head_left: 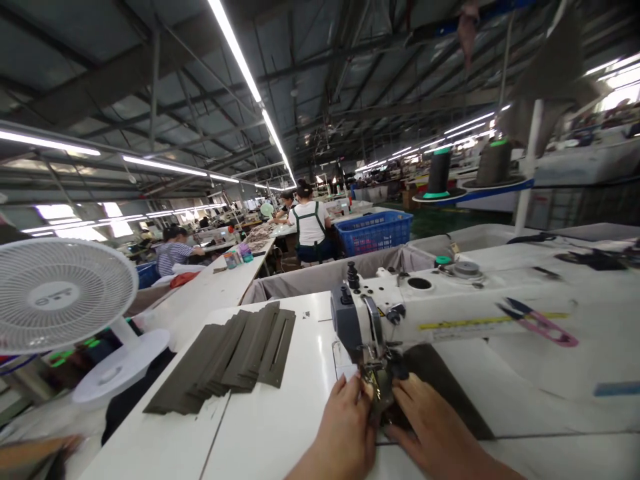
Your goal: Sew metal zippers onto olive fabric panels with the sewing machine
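A white sewing machine (450, 303) stands on the table, its head and presser foot over the work. Under and beside the foot lies a dark olive fabric piece (447, 383), stretching out to the right under the machine arm. My left hand (345, 423) is just left of the needle area, its fingers curled together at the edge of the fabric. On the other side my right hand (433, 423) grips the same fabric close to the foot, thumb below and fingers above. The fingertips of both hands are partly hidden. Left of the machine lies a fanned stack of olive fabric pieces (235, 353).
A white fan (55, 293) stands at the left. Pink-handled thread snips (543, 323) lie on the machine arm. Thread cones (440, 172) sit on a stand at the right. Beyond are a blue crate (374, 232) and a person in a white top (309, 223) facing away.
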`<state>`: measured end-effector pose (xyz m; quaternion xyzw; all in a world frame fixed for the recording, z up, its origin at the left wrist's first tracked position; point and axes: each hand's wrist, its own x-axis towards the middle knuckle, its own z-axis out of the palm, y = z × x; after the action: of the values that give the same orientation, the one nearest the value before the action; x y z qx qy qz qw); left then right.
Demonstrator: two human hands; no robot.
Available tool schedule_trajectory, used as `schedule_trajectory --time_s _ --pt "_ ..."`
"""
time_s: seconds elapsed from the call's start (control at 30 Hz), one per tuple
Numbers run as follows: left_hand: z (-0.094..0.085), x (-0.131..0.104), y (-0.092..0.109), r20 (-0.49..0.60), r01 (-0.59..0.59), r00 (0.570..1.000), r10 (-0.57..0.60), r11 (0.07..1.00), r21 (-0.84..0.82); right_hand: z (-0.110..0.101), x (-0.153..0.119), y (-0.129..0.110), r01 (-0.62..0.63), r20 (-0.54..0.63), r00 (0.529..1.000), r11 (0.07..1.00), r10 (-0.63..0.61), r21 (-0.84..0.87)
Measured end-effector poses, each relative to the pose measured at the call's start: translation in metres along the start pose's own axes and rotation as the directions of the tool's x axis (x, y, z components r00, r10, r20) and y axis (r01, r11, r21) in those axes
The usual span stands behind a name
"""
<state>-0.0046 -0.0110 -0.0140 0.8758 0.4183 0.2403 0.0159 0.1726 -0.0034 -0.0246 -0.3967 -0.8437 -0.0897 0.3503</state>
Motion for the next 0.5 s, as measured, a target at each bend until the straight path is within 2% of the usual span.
schedule_trajectory --time_s 0.1,0.17,0.37,0.5 --pt "0.002 -0.002 0.003 -0.022 0.059 0.998 -0.06 0.998 -0.008 -0.003 0.014 0.002 -0.131 0.251 0.962 0.989 0.11 0.067" --pt "0.005 -0.001 0.003 -0.039 0.11 0.993 -0.11 0.994 -0.008 -0.004 0.022 0.004 -0.162 0.334 0.935 0.982 0.121 0.099" --pt "0.008 0.0 0.005 -0.103 0.13 0.987 -0.125 0.99 0.047 0.0 0.026 0.015 -0.209 0.314 0.939 0.96 0.143 0.185" --pt "0.004 -0.002 0.006 -0.109 0.022 0.994 -0.021 1.0 0.017 0.006 0.025 0.025 -0.282 0.33 0.923 0.932 0.2 0.226"
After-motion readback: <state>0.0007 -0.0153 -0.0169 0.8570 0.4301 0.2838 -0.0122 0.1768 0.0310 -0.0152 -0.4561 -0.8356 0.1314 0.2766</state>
